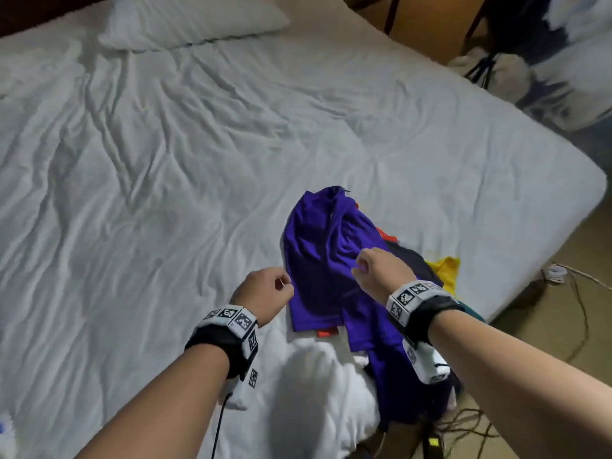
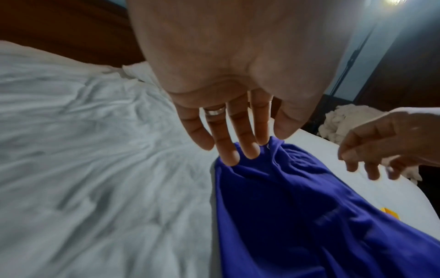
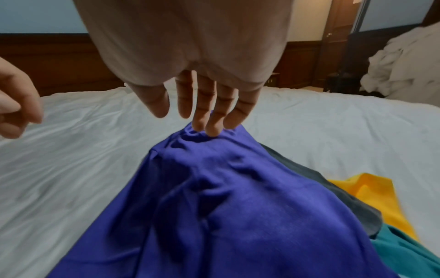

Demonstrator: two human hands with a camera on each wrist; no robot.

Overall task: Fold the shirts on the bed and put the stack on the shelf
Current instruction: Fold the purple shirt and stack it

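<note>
Your left hand [image 1: 265, 294] is over the bed [image 1: 165, 160], at the left edge of the purple shirt [image 1: 326, 260]. The head view shows it loosely curled; the left wrist view shows the fingers [image 2: 228, 148] hanging down fairly straight, tips at the shirt's [image 2: 297, 216] bunched top edge. Thumb sits close to the fabric there, but you can't tell whether it pinches, so grip on the left is unclear.

Your right hand [image 1: 381, 271] is above the middle of the purple shirt. In the right wrist view its fingers [image 3: 209, 116] point down and the tips press into a raised fold of the shirt [image 3: 226, 206]; thumb hangs apart, nothing curled round the cloth. Relaxed, touching, not gripping.

The purple shirt lies crumpled near the bed's right edge, toward the near right corner, with its lower part draping over the near edge. It sits on top of a pile: a dark grey shirt [image 3: 333, 191], a yellow shirt [image 1: 445, 271] sticking out to the right, a teal shirt [image 3: 404, 250] nearest the edge, and bits of a red shirt [image 1: 387, 235] peeking from under the purple one.

A white pillow [image 1: 188, 18] lies at the far end of the bed. Rumpled white bedding [image 1: 318, 385] bunches at the near edge between your forearms. Cables [image 1: 576, 313] run over the floor beside the bed's right side.
</note>
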